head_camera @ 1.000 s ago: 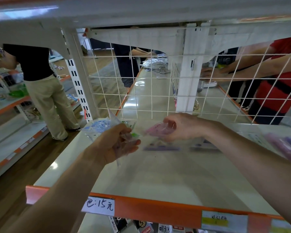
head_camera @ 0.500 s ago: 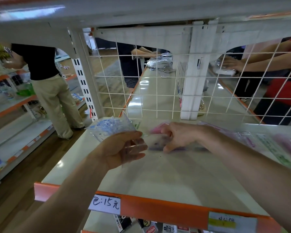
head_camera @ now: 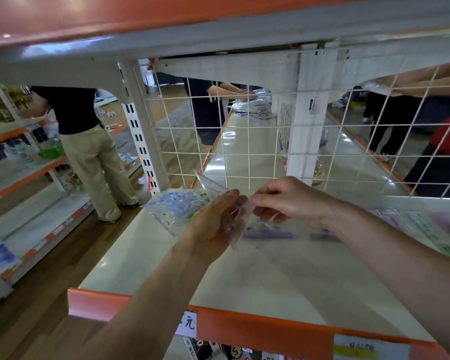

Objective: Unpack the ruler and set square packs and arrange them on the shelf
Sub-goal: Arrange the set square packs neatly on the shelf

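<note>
The biggest thing before you is the cream shelf (head_camera: pixel 244 281), with its orange front strip (head_camera: pixel 257 331) near you and the upper shelf (head_camera: pixel 166 27) above it. At the far side of the shelf stands a white wire grid (head_camera: pixel 247 141). Through the grid and to the left you can see other people, one of them in a black top and beige trousers (head_camera: pixel 89 152), who stands at another rack.

Both your arms reach over the shelf and meet near its far left part, above the surface. Your left hand (head_camera: pixel 213 227) has its fingers curled around a bundle of set square packs (head_camera: pixel 177 206). The bundle is clear plastic with blue and green print, and it sticks out to the left of the hand, over the left edge of the shelf. Your right hand (head_camera: pixel 291 201) is just beside the left one. Its thumb and forefinger are closed in a narrow pinch on the clear wrapper (head_camera: pixel 246 209) at the right end of the bundle.

On the shelf, just behind your hands, lies a purple ruler pack (head_camera: pixel 268 233), which is blurred. More packs (head_camera: pixel 431 229) lie flat at the far right of the shelf. On the orange strip there is a white price label (head_camera: pixel 187 324) and a label with a yellow band (head_camera: pixel 359 349).
</note>
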The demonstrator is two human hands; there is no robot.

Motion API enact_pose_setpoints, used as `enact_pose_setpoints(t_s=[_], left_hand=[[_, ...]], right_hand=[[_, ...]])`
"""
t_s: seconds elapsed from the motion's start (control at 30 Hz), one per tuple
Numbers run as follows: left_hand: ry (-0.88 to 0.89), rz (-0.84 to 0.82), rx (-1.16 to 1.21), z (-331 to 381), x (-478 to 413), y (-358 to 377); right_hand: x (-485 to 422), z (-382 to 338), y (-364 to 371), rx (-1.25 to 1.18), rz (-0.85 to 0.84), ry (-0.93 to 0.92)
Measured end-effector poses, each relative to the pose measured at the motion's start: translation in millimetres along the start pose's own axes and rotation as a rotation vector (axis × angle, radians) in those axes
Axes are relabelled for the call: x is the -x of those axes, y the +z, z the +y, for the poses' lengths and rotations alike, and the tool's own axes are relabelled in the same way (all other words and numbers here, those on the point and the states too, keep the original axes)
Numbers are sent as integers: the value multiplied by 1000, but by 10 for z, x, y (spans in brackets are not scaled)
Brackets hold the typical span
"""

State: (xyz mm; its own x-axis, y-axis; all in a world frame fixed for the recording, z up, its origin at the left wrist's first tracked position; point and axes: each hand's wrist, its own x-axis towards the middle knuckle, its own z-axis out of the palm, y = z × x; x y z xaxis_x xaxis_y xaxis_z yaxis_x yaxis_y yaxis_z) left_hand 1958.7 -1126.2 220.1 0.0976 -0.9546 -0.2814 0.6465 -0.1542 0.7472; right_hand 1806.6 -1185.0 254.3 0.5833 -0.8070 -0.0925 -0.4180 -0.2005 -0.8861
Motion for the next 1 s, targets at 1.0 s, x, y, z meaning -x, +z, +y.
enact_pose_setpoints(t_s=[1.0], left_hand=[[-33,16,12,38,121,-90]], right_hand=[[-26,248,-191,205,212,-84]])
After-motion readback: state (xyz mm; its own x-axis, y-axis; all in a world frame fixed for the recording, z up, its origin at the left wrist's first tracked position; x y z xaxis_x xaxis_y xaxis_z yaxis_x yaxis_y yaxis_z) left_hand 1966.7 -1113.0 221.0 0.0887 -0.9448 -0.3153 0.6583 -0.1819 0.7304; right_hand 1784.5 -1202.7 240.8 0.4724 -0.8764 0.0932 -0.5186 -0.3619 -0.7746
